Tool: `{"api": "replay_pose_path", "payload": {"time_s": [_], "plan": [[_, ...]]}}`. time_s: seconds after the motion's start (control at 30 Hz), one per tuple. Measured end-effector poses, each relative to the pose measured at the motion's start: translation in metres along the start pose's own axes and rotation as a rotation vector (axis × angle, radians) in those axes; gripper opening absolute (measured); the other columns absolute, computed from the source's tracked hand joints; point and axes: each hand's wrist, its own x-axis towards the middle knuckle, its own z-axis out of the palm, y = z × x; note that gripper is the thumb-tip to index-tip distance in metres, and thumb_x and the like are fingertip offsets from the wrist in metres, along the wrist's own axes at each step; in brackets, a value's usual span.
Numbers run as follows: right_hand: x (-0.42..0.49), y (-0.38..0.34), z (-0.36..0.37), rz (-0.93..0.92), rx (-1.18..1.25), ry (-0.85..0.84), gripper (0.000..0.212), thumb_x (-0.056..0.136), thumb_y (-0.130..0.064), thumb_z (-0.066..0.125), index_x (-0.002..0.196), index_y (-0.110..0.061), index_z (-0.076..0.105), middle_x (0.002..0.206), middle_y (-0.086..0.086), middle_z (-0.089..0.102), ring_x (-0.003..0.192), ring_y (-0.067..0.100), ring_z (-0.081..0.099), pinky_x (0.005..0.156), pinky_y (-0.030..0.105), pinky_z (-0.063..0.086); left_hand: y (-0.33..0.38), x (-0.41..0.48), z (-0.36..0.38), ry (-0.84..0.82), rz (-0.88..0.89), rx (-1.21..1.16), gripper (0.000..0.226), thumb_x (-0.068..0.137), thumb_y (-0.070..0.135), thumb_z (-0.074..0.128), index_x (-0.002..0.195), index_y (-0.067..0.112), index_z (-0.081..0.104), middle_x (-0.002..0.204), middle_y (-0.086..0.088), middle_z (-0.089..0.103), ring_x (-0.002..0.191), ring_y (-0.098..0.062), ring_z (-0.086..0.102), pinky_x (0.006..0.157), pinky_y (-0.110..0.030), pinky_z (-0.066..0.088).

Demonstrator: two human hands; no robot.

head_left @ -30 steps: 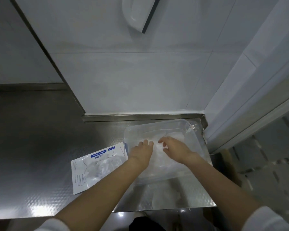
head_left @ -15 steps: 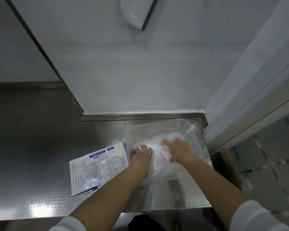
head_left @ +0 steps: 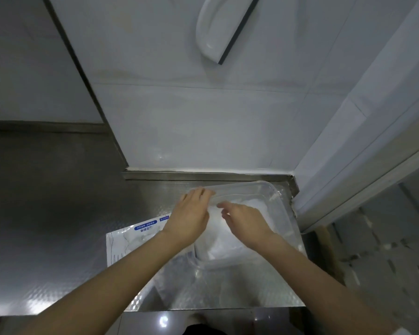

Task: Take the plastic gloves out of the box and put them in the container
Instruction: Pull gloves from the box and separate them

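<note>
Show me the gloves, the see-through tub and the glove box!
gloves point(head_left: 221, 243): head view, middle of white pile.
see-through tub point(head_left: 242, 188): head view, far rim.
glove box point(head_left: 126, 243): head view, printed front.

Steel counter point(head_left: 46, 238) with clear container point(head_left: 284, 213) beside flat glove box point(head_left: 124, 240).

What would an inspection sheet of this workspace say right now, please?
Surface: steel counter, reflective.
Job's things: clear container by the right corner, plastic gloves inside; glove box flat to its left.
Clutter: maybe a clear sheet near the front edge, unclear.
Hands: left hand open at the container's left rim; right hand over the gloves, grip unclear.
Cables: nothing seen.
Surroundings: white tiled wall, white wall fixture.
</note>
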Motion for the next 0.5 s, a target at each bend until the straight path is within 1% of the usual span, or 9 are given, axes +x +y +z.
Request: {"api": "replay_pose_path", "payload": {"time_s": [0.1, 0.17, 0.2, 0.23, 0.3, 0.37, 0.4, 0.47, 0.5], "plan": [[-0.006, -0.035, 0.003, -0.219, 0.198, 0.198, 0.027, 0.097, -0.016, 0.047, 0.122, -0.017, 0.058, 0.115, -0.001, 0.065, 0.104, 0.017, 0.059, 0.084, 0.030, 0.049, -0.027, -0.023, -0.012, 0.051, -0.180, -0.003, 0.046, 0.090, 0.006, 0.048, 0.134, 0.020, 0.039, 0.137, 0.002, 0.042, 0.126, -0.016, 0.039, 0.104, -0.027, 0.026], [-0.009, -0.058, 0.010, -0.401, 0.197, 0.255, 0.020, 0.092, -0.020, 0.055, 0.109, -0.015, 0.065, 0.100, 0.000, 0.068, 0.092, 0.018, 0.060, 0.077, 0.026, 0.047, -0.049, -0.037, -0.013, 0.026, -0.284, 0.007, 0.044, 0.088, 0.003, 0.047, 0.129, 0.018, 0.041, 0.133, 0.000, 0.045, 0.122, -0.018, 0.042, 0.097, -0.027, 0.028], [-0.009, -0.068, 0.016, -0.463, 0.173, 0.245, 0.021, 0.089, -0.025, 0.059, 0.106, -0.014, 0.066, 0.097, 0.001, 0.068, 0.090, 0.019, 0.060, 0.077, 0.024, 0.044, -0.060, -0.045, -0.012, -0.005, -0.328, 0.001, 0.043, 0.088, 0.002, 0.047, 0.128, 0.017, 0.042, 0.132, -0.001, 0.046, 0.121, -0.019, 0.042, 0.094, -0.028, 0.028], [-0.008, -0.077, 0.023, -0.501, 0.133, 0.206, 0.029, 0.086, -0.032, 0.062, 0.107, -0.013, 0.066, 0.097, 0.003, 0.068, 0.092, 0.021, 0.059, 0.081, 0.024, 0.043, -0.070, -0.053, -0.012, -0.043, -0.361, -0.012, 0.043, 0.087, 0.001, 0.047, 0.127, 0.017, 0.042, 0.131, -0.001, 0.046, 0.120, -0.020, 0.042, 0.091, -0.028, 0.028], [-0.003, -0.088, 0.037, -0.505, -0.014, 0.073, 0.053, 0.081, -0.045, 0.067, 0.118, -0.007, 0.060, 0.106, 0.012, 0.065, 0.102, 0.028, 0.055, 0.098, 0.036, 0.040, -0.087, -0.066, -0.006, -0.137, -0.372, -0.037, 0.043, 0.087, 0.002, 0.047, 0.127, 0.018, 0.042, 0.130, -0.001, 0.045, 0.118, -0.020, 0.041, 0.089, -0.028, 0.028], [0.004, -0.099, 0.045, -0.447, -0.272, -0.075, 0.076, 0.080, -0.052, 0.066, 0.133, -0.001, 0.044, 0.118, 0.018, 0.058, 0.117, 0.035, 0.046, 0.114, 0.043, 0.020, -0.098, -0.080, 0.001, -0.228, -0.379, -0.048, 0.046, 0.088, 0.007, 0.048, 0.131, 0.020, 0.039, 0.134, 0.000, 0.042, 0.122, -0.020, 0.039, 0.094, -0.028, 0.029], [0.007, -0.104, 0.048, -0.412, -0.394, -0.117, 0.084, 0.080, -0.052, 0.064, 0.139, 0.000, 0.035, 0.124, 0.019, 0.054, 0.123, 0.036, 0.042, 0.117, 0.044, 0.010, -0.102, -0.085, 0.004, -0.267, -0.386, -0.055, 0.048, 0.089, 0.010, 0.050, 0.134, 0.020, 0.037, 0.138, 0.000, 0.040, 0.126, -0.020, 0.037, 0.098, -0.029, 0.030], [0.012, -0.116, 0.051, -0.357, -0.554, -0.173, 0.085, 0.084, -0.046, 0.063, 0.143, 0.001, 0.023, 0.130, 0.018, 0.050, 0.127, 0.034, 0.039, 0.119, 0.045, 0.000, -0.106, -0.093, 0.010, -0.330, -0.382, -0.078, 0.055, 0.090, 0.020, 0.055, 0.139, 0.019, 0.033, 0.146, 0.000, 0.031, 0.134, -0.019, 0.030, 0.103, -0.032, 0.031], [0.014, -0.120, 0.052, -0.342, -0.585, -0.185, 0.077, 0.087, -0.039, 0.061, 0.142, 0.000, 0.024, 0.129, 0.017, 0.050, 0.126, 0.033, 0.041, 0.118, 0.045, 0.000, -0.107, -0.095, 0.011, -0.349, -0.367, -0.085, 0.059, 0.089, 0.024, 0.058, 0.141, 0.019, 0.031, 0.149, 0.001, 0.027, 0.136, -0.019, 0.027, 0.104, -0.032, 0.030]]}}
